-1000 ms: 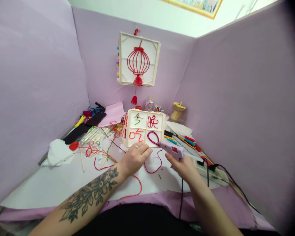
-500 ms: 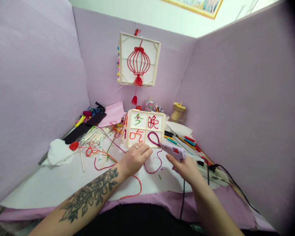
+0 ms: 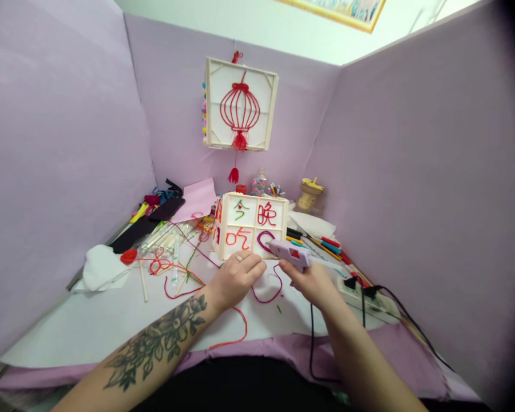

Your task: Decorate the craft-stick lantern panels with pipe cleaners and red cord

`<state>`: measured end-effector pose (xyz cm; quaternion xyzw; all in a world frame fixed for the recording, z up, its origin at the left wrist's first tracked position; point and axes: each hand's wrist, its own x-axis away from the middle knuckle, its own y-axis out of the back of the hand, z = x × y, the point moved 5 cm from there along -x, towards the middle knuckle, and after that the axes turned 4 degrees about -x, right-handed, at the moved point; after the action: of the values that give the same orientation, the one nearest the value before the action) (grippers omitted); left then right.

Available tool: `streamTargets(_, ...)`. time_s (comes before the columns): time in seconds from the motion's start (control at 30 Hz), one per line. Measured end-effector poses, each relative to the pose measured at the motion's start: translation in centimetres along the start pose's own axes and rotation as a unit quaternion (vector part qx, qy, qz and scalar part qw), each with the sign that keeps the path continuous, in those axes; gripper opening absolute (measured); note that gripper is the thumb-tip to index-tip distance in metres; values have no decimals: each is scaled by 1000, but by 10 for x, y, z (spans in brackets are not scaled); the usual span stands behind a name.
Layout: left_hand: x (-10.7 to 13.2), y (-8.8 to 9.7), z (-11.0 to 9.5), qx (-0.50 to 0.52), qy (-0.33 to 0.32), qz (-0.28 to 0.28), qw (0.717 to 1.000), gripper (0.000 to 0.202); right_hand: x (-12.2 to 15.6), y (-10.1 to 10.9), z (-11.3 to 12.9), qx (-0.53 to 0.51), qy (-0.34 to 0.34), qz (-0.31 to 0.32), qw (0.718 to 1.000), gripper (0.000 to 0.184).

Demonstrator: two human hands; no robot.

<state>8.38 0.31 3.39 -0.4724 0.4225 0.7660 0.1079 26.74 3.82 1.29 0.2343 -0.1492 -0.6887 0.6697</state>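
Observation:
A small white box lantern (image 3: pixel 249 224) with yarn characters in green, red and orange stands on the white work sheet (image 3: pixel 111 309). My left hand (image 3: pixel 237 278) rests against its lower front edge, fingers curled, pinching the magenta yarn (image 3: pixel 269 286) that loops across the lower right panel. My right hand (image 3: pixel 308 282) grips a lilac hot glue gun (image 3: pixel 289 253). Its nozzle points left at the lower right panel, close to the yarn loop.
A finished lantern panel (image 3: pixel 240 104) hangs on the back wall. Yarn scraps, sticks and a white cloth (image 3: pixel 100 266) lie at the left. Coloured pens (image 3: pixel 321 243), a bead jar (image 3: pixel 260 184), a wooden ornament (image 3: pixel 309 194) and a power strip (image 3: pixel 369 294) with black cords sit at the right.
My right hand has carried the glue gun left and slightly up, bringing its nozzle to the lantern's lower right panel. My left hand has stayed at the lantern's base.

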Motion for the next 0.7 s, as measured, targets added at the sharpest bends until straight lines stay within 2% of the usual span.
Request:
streamTargets(0.1,0,0,0,4,4,0,1000,20,-1,9,-8,-63,10,-26,998,48)
streamTargets(0.2,1,0,2,8,10,-5,1000,19,-1,30,-22,-141,41,-92,985,52)
streamTargets(0.27,1,0,4,3,15,-10,1000,20,-1,41,-35,-126,38,-126,983,53)
streamTargets(0.33,1,0,5,-6,21,-10,1000,20,-1,45,-48,-45,15,-128,991,51)
streamTargets(0.43,0,0,7,-19,30,-17,999,20,1,33,-59,103,21,-61,993,51)
streamTargets(0.5,0,0,7,-22,32,-24,999,20,2,18,-62,202,44,-4,978,52)
streamTargets(0.6,0,-1,8,-18,33,-22,999,19,3,6,-66,339,48,32,939,49)
streamTargets(0.7,0,-1,8,-16,34,-17,999,21,0,6,-68,374,41,43,925,50)
